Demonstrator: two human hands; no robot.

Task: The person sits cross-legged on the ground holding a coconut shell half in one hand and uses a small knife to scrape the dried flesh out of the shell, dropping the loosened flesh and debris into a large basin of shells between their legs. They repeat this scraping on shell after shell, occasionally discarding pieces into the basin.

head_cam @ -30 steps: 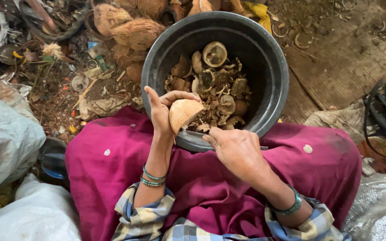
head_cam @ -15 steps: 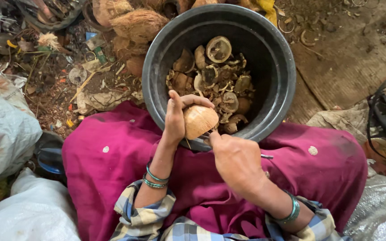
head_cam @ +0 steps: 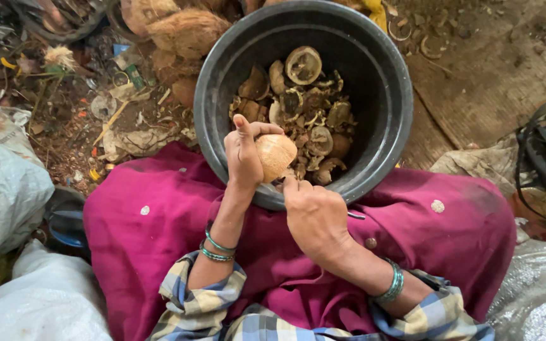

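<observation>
I hold a pale coconut half-shell (head_cam: 275,155) in my left hand (head_cam: 242,155), fingers curled round its rim and thumb over the top, just above the near rim of the black plastic tub (head_cam: 387,95). Its rounded back faces right and toward me; the hollow side is turned into my palm, so I cannot see inside it. It is near round, with no clear long axis. My right hand (head_cam: 314,215) is closed in a fist just below it, the thumb pointing up at the shell's lower edge; a dark bit of tool (head_cam: 356,216) pokes out at the side of the fist, too hidden to name.

The tub rests against my magenta skirt (head_cam: 153,227) and holds brown coconut shell pieces (head_cam: 311,107). I sit on bare earthen ground (head_cam: 494,82) strewn with husk scraps, whole husked coconuts (head_cam: 188,31) beyond the tub, and white sacks (head_cam: 7,189) on my left.

A second ago the shell lay more open on my spread left hand, its pale face upward; now it is turned on its side and gripped tighter, with my right hand closer under it.
</observation>
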